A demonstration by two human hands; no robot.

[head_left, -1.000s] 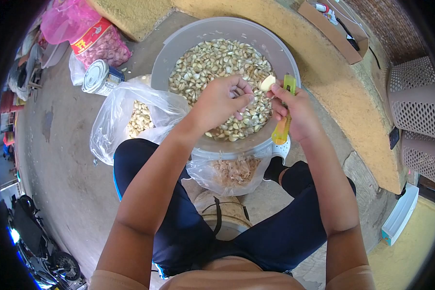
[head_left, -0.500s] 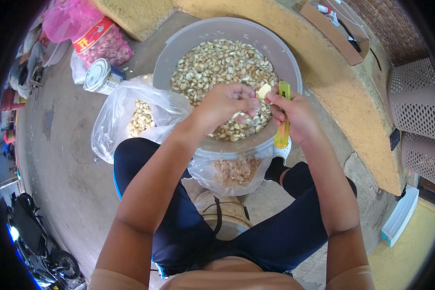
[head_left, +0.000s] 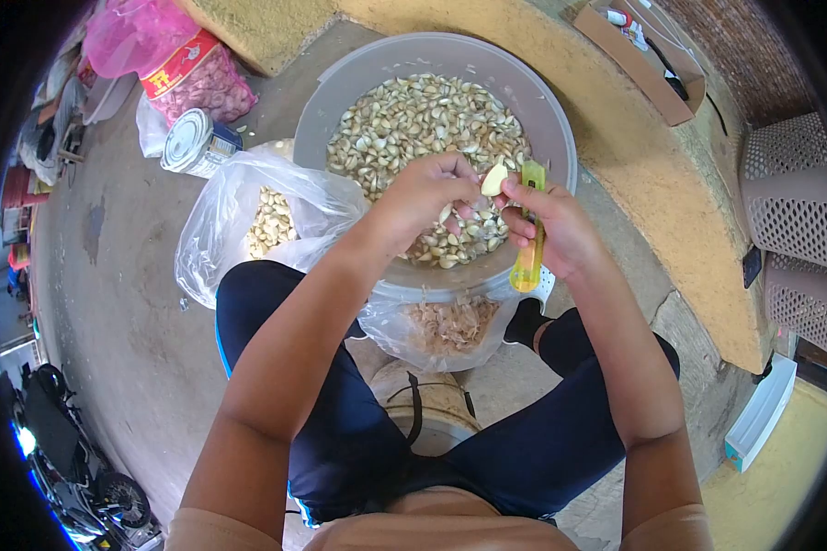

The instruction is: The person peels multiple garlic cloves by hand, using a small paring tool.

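My right hand (head_left: 556,220) is closed round a yellow utility knife (head_left: 528,248), which stands nearly upright in it. The same hand's thumb and finger pinch a pale peeled garlic clove (head_left: 494,180). My left hand (head_left: 432,195) is just left of the clove, its fingers curled in; whatever they hold is hidden, and I cannot tell what it is. Both hands are above a large grey tub (head_left: 558,119) full of garlic cloves (head_left: 423,119) in water. Left of the tub, a clear plastic bag (head_left: 213,207) holds peeled cloves (head_left: 271,225).
A clear bag of papery skins (head_left: 450,326) lies against the tub's near side. A can (head_left: 193,142) and a pink net sack of garlic (head_left: 207,87) stand at upper left. A cardboard box (head_left: 634,69) rests on the yellow ledge (head_left: 708,220). Perforated crates (head_left: 790,193) are far right.
The clove has shifted slightly left and down in my right hand, and it shows more upright. The knife's lower end has swung a little left. My left fingers have curled in a bit more.
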